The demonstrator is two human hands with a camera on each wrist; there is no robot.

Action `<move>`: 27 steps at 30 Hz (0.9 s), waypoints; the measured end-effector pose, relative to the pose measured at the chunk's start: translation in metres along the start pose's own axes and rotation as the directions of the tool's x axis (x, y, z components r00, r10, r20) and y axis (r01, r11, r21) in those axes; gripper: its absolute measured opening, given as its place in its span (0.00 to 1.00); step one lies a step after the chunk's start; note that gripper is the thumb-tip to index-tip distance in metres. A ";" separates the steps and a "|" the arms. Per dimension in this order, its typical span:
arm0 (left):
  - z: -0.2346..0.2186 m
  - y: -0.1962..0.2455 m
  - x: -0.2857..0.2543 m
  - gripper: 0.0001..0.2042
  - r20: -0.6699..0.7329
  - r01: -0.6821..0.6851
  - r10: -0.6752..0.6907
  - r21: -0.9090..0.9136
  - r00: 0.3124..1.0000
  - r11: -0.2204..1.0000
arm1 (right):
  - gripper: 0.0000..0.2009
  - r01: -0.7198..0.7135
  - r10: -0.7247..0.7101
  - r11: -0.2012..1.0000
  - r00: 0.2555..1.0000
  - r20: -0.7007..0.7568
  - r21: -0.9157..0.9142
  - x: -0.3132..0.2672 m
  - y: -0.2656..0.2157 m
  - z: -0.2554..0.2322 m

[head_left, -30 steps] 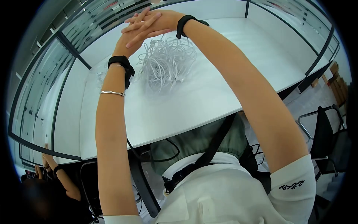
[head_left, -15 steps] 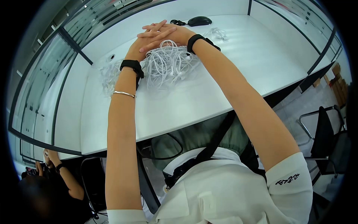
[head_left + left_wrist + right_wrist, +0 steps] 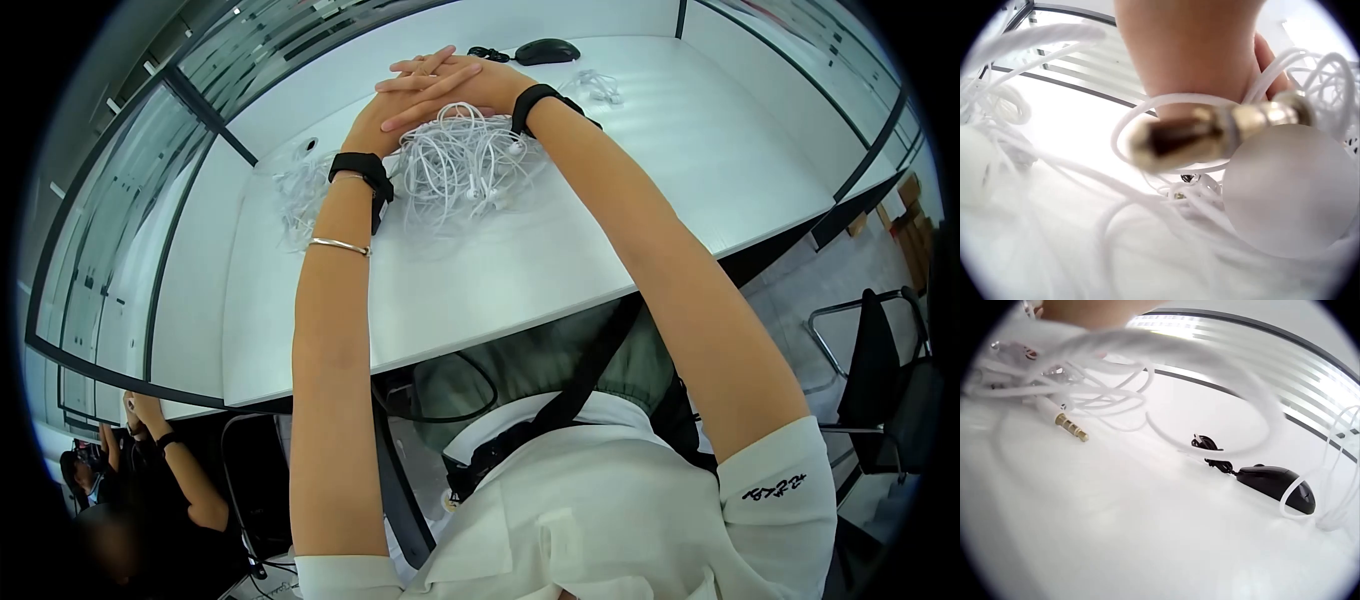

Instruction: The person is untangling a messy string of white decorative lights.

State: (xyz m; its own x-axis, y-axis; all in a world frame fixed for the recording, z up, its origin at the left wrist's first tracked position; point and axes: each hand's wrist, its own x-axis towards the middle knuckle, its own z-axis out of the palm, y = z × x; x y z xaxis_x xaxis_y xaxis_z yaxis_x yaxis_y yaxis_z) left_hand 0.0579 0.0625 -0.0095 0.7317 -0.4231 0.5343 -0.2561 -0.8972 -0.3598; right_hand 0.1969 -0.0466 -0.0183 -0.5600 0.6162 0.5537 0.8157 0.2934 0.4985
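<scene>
A tangled heap of white earphones lies on the white table. Just beyond and partly over it, my left hand and right hand meet, their extended fingers crossed through one another. No object shows between them. Close to the left wrist camera, a blurred gold earphone plug and white cable loops stand before the hand. In the right wrist view, another gold plug rests on the tabletop beside the tangle, below the edge of that hand.
A second pile of white cables lies left of my left wrist. At the back are a black mouse with its coiled cord and a small white earphone bundle. White partitions border the table. Another person's arm shows at lower left.
The joined hands have come down and nearer in the head view, and now sit lower by the heap. The mouse and small bundle behind have come into sight. The fingers stay crossed.
</scene>
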 end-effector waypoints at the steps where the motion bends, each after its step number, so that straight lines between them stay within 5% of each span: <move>1: -0.002 0.001 0.001 0.30 0.057 0.083 -0.080 -0.053 0.995 0.995 | 0.32 0.004 -0.004 1.000 1.000 0.006 -0.004 0.001 0.001 -0.002; 3: -0.009 0.004 0.001 0.29 0.184 0.256 -0.228 -0.146 0.956 0.956 | 0.31 0.008 -0.003 0.993 0.999 0.047 -0.119 0.005 0.004 -0.010; 5: -0.002 -0.013 -0.003 0.28 0.195 -0.112 0.038 0.387 0.980 0.915 | 0.31 0.024 -0.023 0.996 1.000 0.015 -0.081 0.009 0.010 -0.004; 6: 0.001 -0.019 -0.005 0.27 0.099 -0.101 0.064 0.436 0.993 0.894 | 0.31 -0.039 0.039 0.999 0.999 0.037 -0.011 0.009 0.013 -0.006; 7: -0.002 -0.018 -0.008 0.27 0.159 0.084 -0.120 0.215 0.980 0.973 | 0.30 -0.101 0.097 0.993 0.993 0.064 0.057 0.009 0.017 -0.008; 8: -0.006 -0.018 -0.008 0.28 0.153 0.091 -0.136 0.272 0.979 0.958 | 0.30 -0.228 0.217 0.973 0.943 0.253 0.014 0.006 0.039 0.014; 9: -0.010 -0.018 -0.007 0.28 0.146 0.098 -0.153 0.328 0.977 0.940 | 0.29 -0.318 0.305 0.948 0.927 0.219 0.025 0.004 0.038 0.011; 10: -0.010 -0.015 -0.009 0.25 0.015 0.377 -0.379 0.079 0.925 0.923 | 0.28 -0.405 0.392 0.913 0.901 0.184 0.039 -0.002 0.036 0.002; 11: -0.009 -0.010 -0.011 0.23 -0.055 0.580 -0.601 -0.203 0.797 0.788 | 0.28 -0.488 0.476 0.871 0.867 0.151 0.054 -0.007 0.035 -0.008; 13: -0.007 -0.012 -0.017 0.20 0.084 0.657 -0.766 -0.578 0.637 0.483 | 0.27 -0.816 0.508 0.433 0.573 0.643 0.384 -0.009 0.033 -0.036; 14: -0.006 -0.016 -0.023 0.19 0.213 0.640 -0.722 -0.663 0.659 0.389 | 0.28 -0.822 0.362 0.455 0.523 0.772 0.344 -0.009 0.031 -0.050; 15: -0.007 -0.019 -0.025 0.19 0.329 0.623 -0.652 -0.729 0.683 0.284 | 0.28 -0.731 0.180 0.570 0.558 0.810 0.377 -0.013 0.030 -0.054; 17: -0.018 0.011 -0.022 0.23 0.437 0.630 -0.555 -0.746 0.708 0.217 | 0.27 -0.740 0.218 0.472 0.625 0.749 0.480 -0.028 0.002 -0.061; 19: -0.011 0.029 -0.024 0.24 0.499 0.664 -0.504 -0.715 0.704 0.219 | 0.27 -0.752 0.199 0.452 0.609 0.768 0.479 -0.028 -0.012 -0.072; 24: -0.003 0.024 -0.029 0.19 0.469 0.640 -0.506 -0.730 0.724 0.241 | 0.22 -0.682 0.413 0.554 0.723 0.554 0.477 -0.040 -0.002 -0.039; 25: -0.006 0.025 -0.027 0.16 0.427 0.609 -0.518 -0.752 0.741 0.252 | 0.21 -0.744 0.460 0.474 0.666 0.587 0.472 -0.043 -0.002 -0.044; 27: -0.006 0.022 -0.026 0.09 0.329 0.528 -0.568 -0.818 0.755 0.228 | 0.20 -0.728 0.563 0.489 0.684 0.464 0.480 -0.043 0.000 -0.053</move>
State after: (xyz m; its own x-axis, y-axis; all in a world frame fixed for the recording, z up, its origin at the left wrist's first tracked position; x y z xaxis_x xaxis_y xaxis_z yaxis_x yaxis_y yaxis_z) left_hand 0.0295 0.0533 -0.0269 0.9055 0.2315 0.3557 -0.1884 -0.5318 0.8256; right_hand 0.2132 -0.1112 -0.0068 0.1438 0.9255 0.3503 0.8761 0.0456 -0.4799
